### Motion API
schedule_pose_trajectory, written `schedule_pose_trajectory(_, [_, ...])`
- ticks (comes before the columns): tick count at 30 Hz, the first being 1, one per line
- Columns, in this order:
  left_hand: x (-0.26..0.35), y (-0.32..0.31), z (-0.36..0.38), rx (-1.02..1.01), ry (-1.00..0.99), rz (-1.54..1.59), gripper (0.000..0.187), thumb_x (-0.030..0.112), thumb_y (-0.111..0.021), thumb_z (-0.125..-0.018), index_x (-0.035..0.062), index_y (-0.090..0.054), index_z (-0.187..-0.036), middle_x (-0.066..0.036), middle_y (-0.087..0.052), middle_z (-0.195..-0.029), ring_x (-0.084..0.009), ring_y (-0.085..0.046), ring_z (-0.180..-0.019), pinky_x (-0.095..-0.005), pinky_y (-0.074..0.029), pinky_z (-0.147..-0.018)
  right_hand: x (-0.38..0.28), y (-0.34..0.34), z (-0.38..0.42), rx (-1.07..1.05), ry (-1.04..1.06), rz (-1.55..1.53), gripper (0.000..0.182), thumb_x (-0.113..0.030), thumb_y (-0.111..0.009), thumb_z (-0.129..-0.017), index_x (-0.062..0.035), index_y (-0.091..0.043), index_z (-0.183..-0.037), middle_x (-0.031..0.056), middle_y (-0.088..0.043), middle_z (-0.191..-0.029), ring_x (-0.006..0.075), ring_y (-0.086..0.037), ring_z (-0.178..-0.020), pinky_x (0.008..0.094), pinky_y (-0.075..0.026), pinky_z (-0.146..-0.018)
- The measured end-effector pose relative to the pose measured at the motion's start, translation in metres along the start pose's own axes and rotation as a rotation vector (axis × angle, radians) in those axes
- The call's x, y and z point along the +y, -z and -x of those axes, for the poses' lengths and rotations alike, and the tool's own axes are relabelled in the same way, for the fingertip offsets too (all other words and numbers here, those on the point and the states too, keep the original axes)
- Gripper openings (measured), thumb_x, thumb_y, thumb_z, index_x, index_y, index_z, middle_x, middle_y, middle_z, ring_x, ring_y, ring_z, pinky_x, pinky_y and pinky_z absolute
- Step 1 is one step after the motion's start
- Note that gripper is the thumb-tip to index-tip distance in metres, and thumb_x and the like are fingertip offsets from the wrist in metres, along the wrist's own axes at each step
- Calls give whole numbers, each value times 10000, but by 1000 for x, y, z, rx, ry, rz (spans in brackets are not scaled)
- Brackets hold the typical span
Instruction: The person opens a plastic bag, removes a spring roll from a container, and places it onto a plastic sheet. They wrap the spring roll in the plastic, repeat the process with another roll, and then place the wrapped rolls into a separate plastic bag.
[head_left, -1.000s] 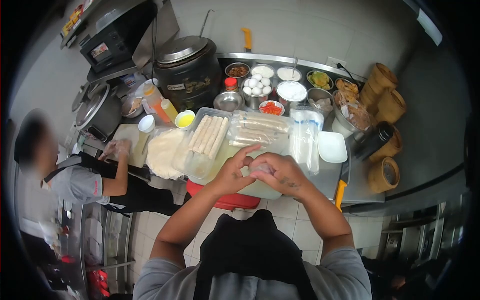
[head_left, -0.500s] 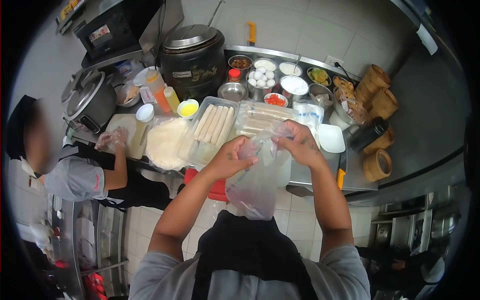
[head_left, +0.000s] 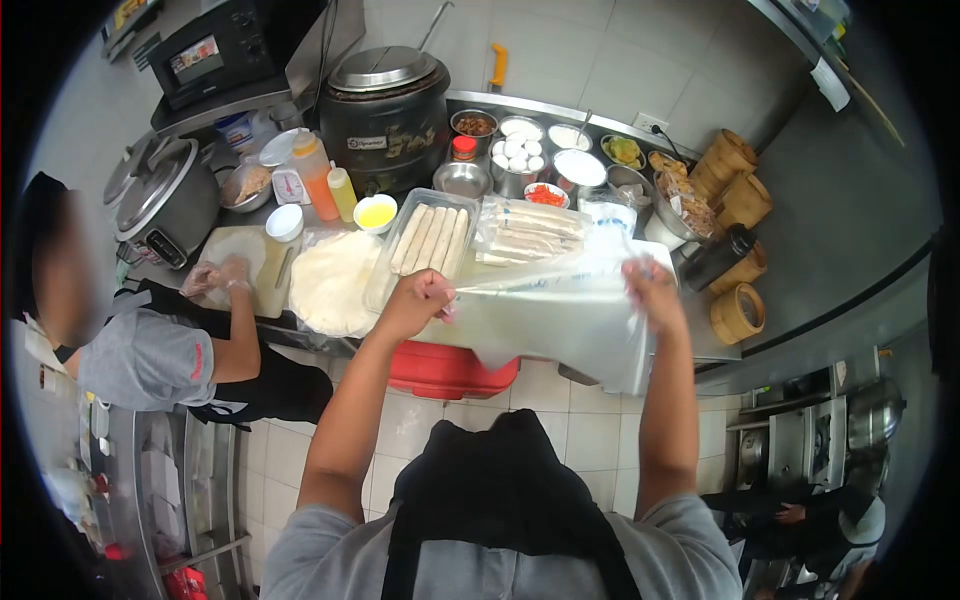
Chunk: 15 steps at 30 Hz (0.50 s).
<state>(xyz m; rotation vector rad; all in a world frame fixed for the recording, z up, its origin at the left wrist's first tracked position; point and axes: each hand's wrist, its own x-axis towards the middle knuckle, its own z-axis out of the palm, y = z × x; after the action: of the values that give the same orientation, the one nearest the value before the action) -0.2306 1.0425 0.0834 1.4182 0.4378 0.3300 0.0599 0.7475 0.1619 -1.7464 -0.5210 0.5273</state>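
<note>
A clear plastic bag (head_left: pixel 560 312) is stretched wide between my two hands, above the counter's front edge. My left hand (head_left: pixel 418 303) pinches its left corner with curled fingers. At the other end, my right hand (head_left: pixel 654 292) is closed on the bag's right edge, slightly blurred. Behind the bag lies a plastic container (head_left: pixel 378 290) with several pale dough rolls (head_left: pixel 430 240) in it. To its right, more rolls in a clear bag (head_left: pixel 530 230) lie on the counter. A flat sheet of dough (head_left: pixel 335 280) rests left of the container.
A co-worker's gloved hands (head_left: pixel 220 277) work at a cutting board (head_left: pixel 272 285) on the left. Along the back stand a big black pot (head_left: pixel 385 125), a bowl of eggs (head_left: pixel 515 180) and several ingredient bowls. Bamboo steamers (head_left: pixel 738 312) and a black bottle (head_left: pixel 722 262) stand right. A red bin (head_left: pixel 450 372) sits below.
My hands have moved apart, the right one outward to the right and the left one to the left. The plastic bag, hanging bunched before, is now spread out flat between them.
</note>
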Motion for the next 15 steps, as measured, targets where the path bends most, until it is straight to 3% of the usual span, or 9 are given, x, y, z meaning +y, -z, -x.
schedule_pose_trajectory(3, [-37, 15, -3, 99, -134, -255, 69, 77, -670, -955, 18, -633, -959, -25, -687, -864, -85, -629, -772, -242, -482, -690, 78, -8, 24, 33, -121, -8, 170, -198, -723, -935, -69, -681, -1038, -35, -609, -762, 52, -513, -613, 215, -394, -525])
schedule_pose_trajectory(5, [-36, 12, -3, 121, -134, -185, 62, 57, -651, -952, 5, -617, -953, -39, -685, -850, -94, -635, -764, -248, -488, -705, 106, -18, 43, 75, -213, -144, 142, -174, -710, -943, -67, -683, -1033, -26, -620, -781, 58, -533, -642, 224, -411, -546])
schedule_pose_trajectory(9, [-45, 4, -11, 184, -171, -53, 29, 23, -609, -952, -4, -601, -957, -53, -680, -813, -97, -631, -722, -252, -488, -681, 120, -17, 62, 65, -243, -220, 191, -172, -742, -912, -55, -687, -1054, -23, -639, -802, 69, -548, -642, 229, -429, -567])
schedule_pose_trajectory(15, [-43, -1, -34, 227, -104, -127, 73, 66, -633, -959, 1, -609, -983, -53, -676, -794, -102, -610, -634, -252, -496, -605, 144, -10, 29, 95, -237, -194, 212, -164, -731, -922, -30, -680, -1078, -4, -656, -854, 83, -587, -699, 241, -466, -622])
